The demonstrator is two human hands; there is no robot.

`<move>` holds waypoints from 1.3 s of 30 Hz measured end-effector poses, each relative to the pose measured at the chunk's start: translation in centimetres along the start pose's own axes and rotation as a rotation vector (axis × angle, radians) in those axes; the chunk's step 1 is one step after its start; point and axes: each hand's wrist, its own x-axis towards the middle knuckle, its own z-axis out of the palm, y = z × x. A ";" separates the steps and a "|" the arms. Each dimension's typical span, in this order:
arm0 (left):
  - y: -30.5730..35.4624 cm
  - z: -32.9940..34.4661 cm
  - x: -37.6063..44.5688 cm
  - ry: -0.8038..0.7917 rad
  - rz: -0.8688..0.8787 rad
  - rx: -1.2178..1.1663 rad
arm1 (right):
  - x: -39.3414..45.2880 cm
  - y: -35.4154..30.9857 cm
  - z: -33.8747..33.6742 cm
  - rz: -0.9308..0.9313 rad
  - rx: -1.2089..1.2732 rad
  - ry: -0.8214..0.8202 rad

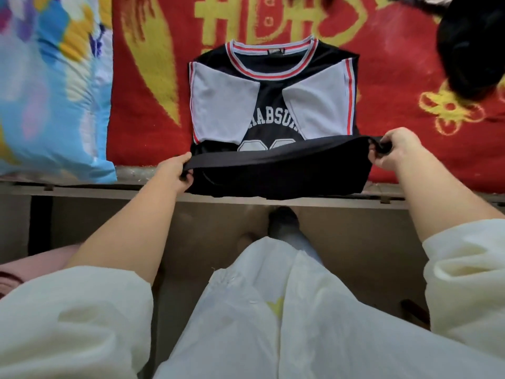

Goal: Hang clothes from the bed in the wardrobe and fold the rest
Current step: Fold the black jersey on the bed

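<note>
Left hand [175, 170] and right hand [393, 150] are each pinching a bottom corner of the black basketball jersey [273, 105], fingers curled tight, hem raised. Jersey is lying at the near edge of the red blanket [147, 105], sleeves folded inward; blue pillow [52, 86] is sitting left.

A black jersey [273, 110] lies flat on the bed [410, 64], at the bed's near edge and about midway along it, its neck toward the far side. The round collar is pale with red stripes, and a small label sits inside it. Both pale grey sleeves, trimmed in red and white, are folded inward over the chest, partly covering white arched lettering and large white numerals. The bottom hem is lifted off the bed and pulled taut into a straight fold across the numerals, while the lower part drapes over the bed's near edge.

A dark garment [470, 50] lies bunched near the bed's far right corner.
</note>
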 end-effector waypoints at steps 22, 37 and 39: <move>19.3 11.4 11.9 0.320 0.026 -0.646 | 15.8 -17.7 12.0 -0.084 0.090 0.216; 24.1 15.0 17.8 0.096 0.084 -0.723 | 20.9 -20.0 16.2 -0.161 0.212 0.258; 23.7 14.8 18.3 0.043 0.136 -0.566 | 20.9 -19.8 16.6 -0.206 0.129 0.228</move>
